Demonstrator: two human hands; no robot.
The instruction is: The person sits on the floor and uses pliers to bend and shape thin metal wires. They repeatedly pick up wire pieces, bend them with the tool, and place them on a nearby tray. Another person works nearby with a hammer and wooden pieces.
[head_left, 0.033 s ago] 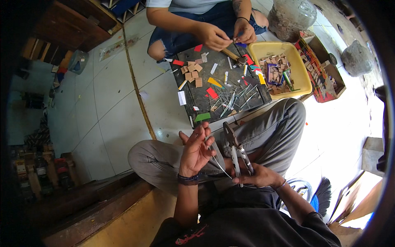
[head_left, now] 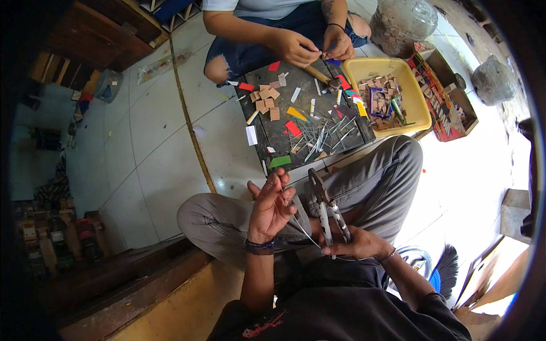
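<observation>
My left hand (head_left: 268, 216) is raised palm up above my lap, thumb and fingertips pinching a thin pale wire (head_left: 305, 232). From there the wire bends down to my right hand (head_left: 364, 243), where the thumb lies against it, and a bit of it shows beneath that hand. The same right hand is wrapped round the white, worn handles of a pair of pliers (head_left: 320, 193), whose dark metal jaws point up and away from me. The wire's end at the left fingertips is too small to make out.
A low dark table (head_left: 272, 134) ahead bears wooden squares (head_left: 274, 113), cut wires (head_left: 321, 139), coloured strips and a hammer (head_left: 327, 79). To its right stand a yellow basin (head_left: 418, 85) of wooden pieces and a printed carton (head_left: 438, 108). Across the table, another person's hands (head_left: 301, 51) work.
The fingers of my left hand have shifted slightly along the wire. A stretch of wire now shows under my right hand. The pliers have barely moved.
</observation>
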